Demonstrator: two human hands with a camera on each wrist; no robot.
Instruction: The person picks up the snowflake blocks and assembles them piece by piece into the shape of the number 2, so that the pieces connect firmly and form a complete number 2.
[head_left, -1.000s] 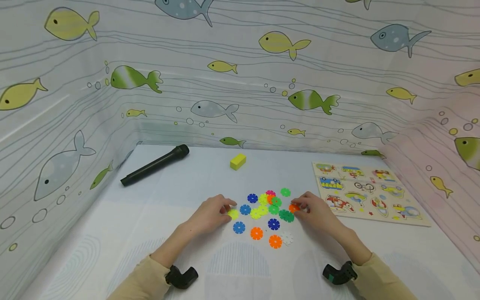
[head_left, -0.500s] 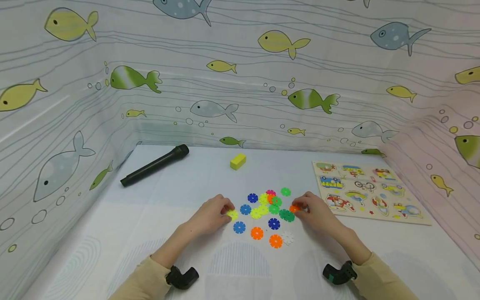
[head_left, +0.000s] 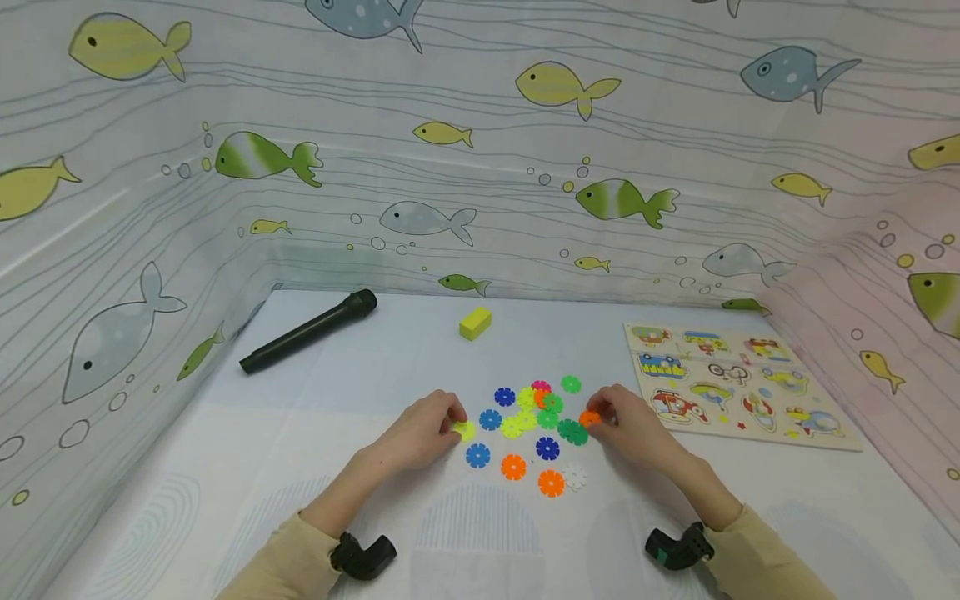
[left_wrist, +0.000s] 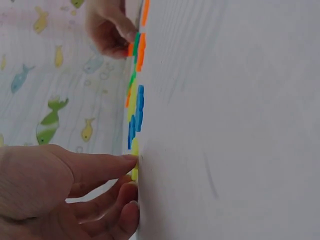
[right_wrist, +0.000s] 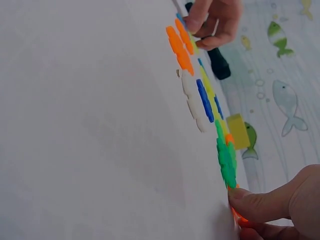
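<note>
At the left end of a loose spread of notched plastic discs, my left hand (head_left: pixel 422 429) pinches a yellow disc (head_left: pixel 467 431) by its outer edge. In the left wrist view the thumb (left_wrist: pixel 112 164) lies on one side of that disc and the fingers curl behind it. On the opposite side my right hand (head_left: pixel 626 423) pinches an orange disc (head_left: pixel 588 418), partly covered by the thumb in the right wrist view. Close beside it lie dark green discs (head_left: pixel 573 432). Light blue discs (head_left: pixel 477 456) are near my left fingers.
Between the hands lie several more discs, among them a dark blue disc (head_left: pixel 547 448) and white discs (head_left: pixel 574 476). A black microphone (head_left: pixel 309 332) rests at back left, a yellow block (head_left: pixel 476 323) at the back, and a picture puzzle board (head_left: pixel 738 387) at right.
The left fingers and thumb have come together on the yellow disc's edge and drawn slightly left. The right hand stays almost in place with the orange disc.
</note>
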